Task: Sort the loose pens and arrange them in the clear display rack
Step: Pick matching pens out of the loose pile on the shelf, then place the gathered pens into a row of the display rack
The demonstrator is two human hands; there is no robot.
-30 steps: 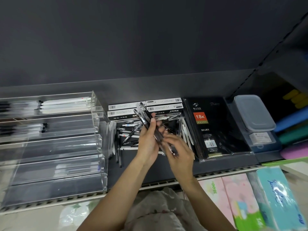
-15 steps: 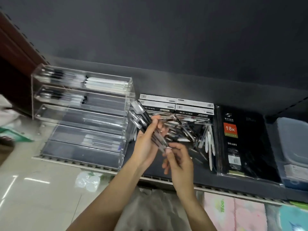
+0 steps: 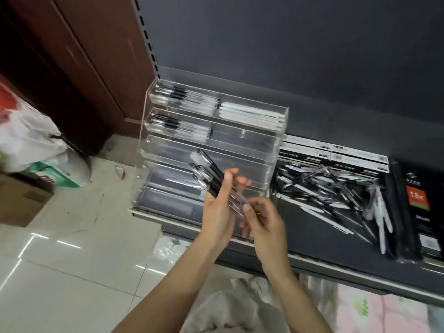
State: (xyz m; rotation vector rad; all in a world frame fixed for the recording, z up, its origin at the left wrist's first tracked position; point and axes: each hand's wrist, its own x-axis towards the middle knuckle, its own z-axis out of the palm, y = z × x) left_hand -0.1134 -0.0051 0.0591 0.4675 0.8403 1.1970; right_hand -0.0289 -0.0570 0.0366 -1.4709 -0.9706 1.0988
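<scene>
My left hand (image 3: pixel 219 207) grips a bundle of black pens with clear caps (image 3: pixel 207 173), caps pointing up and left, in front of the clear display rack (image 3: pixel 271 150). My right hand (image 3: pixel 263 221) pinches the lower ends of those pens. The tiered rack stands on the dark shelf; its top two tiers hold black and white pens, the lower tiers look mostly bare. A heap of loose pens (image 3: pixel 331 193) lies on the shelf to the right of the rack.
Pen boxes (image 3: pixel 334 153) sit behind the loose heap. A black diary (image 3: pixel 418 210) lies at the far right. White plastic bags (image 3: pixel 26 138) and a cardboard box (image 3: pixel 19 200) stand on the tiled floor at left. Tissue packs (image 3: pixel 365 311) lie below the shelf edge (image 3: pixel 336 267).
Both hands have carried the pen bundle left, away from the loose heap, to the front of the rack. The view has swung left, showing the floor and bags.
</scene>
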